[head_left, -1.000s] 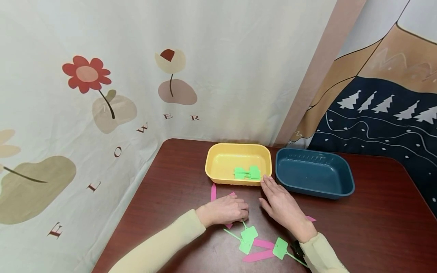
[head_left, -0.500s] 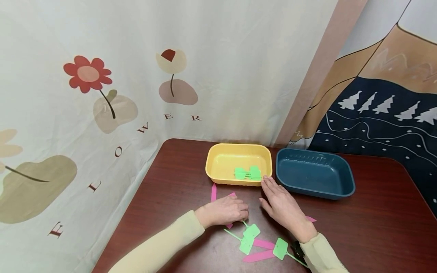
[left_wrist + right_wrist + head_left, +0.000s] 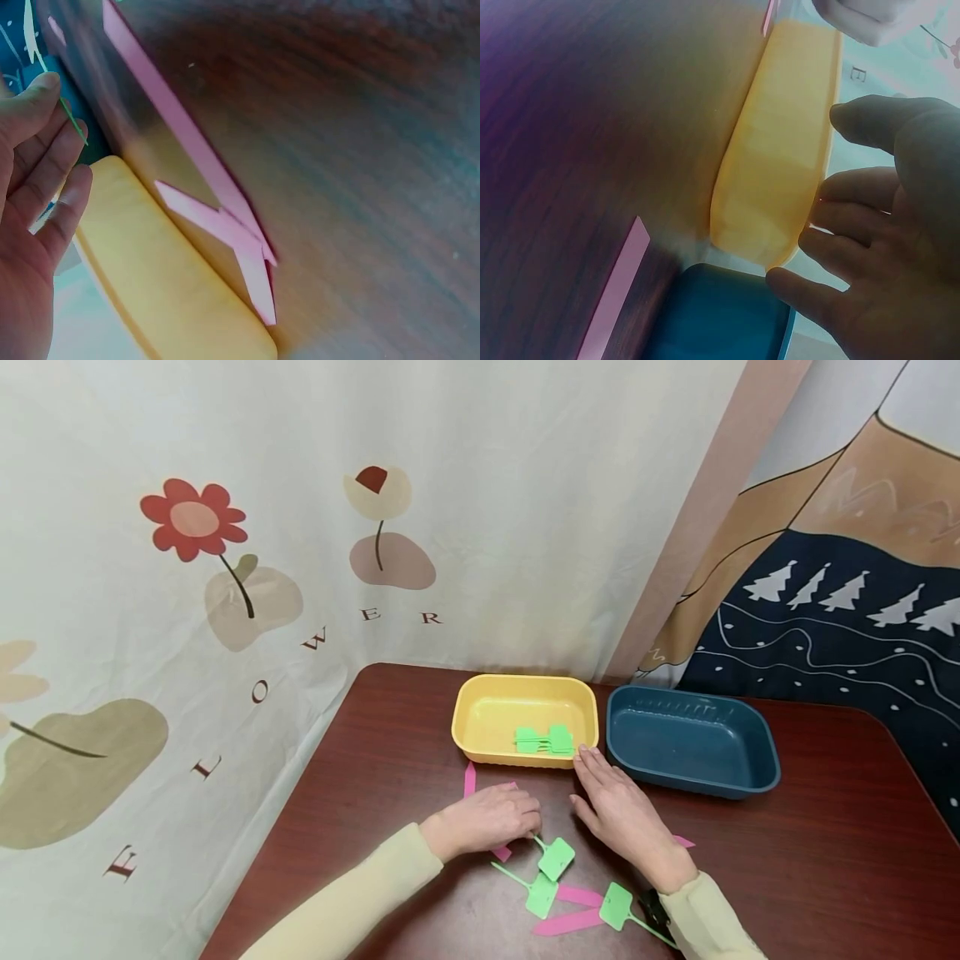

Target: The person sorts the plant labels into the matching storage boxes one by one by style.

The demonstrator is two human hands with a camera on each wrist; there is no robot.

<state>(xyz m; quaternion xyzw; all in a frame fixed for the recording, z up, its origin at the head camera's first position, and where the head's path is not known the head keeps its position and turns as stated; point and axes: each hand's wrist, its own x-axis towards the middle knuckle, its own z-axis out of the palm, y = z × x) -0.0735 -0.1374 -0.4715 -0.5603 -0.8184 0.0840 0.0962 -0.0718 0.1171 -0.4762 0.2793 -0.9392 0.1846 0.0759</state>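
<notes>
My left hand (image 3: 487, 818) pinches the thin stem of a green plant label (image 3: 557, 859) between thumb and fingers; the stem (image 3: 73, 120) shows in the left wrist view. Just below it, a second green label (image 3: 542, 895) lies on the table. A third green label (image 3: 617, 906) lies nearer my right sleeve. My right hand (image 3: 626, 818) is held flat with extended fingers, its fingertips at the front right corner of the yellow basin (image 3: 480, 714). Inside that basin lie several green labels (image 3: 558, 739).
A dark blue basin (image 3: 690, 743) stands right of the yellow one. Pink pointed strips lie about the brown table: one strip (image 3: 469, 781) before the yellow basin, another strip (image 3: 570, 923) near the front, and a strip tip (image 3: 684, 842) beside my right wrist. A patterned curtain (image 3: 525, 527) hangs behind.
The pinched green label has shifted up and slightly right, sliding off most of the label beneath it. My left hand has drawn slightly up and left. My right hand stays put.
</notes>
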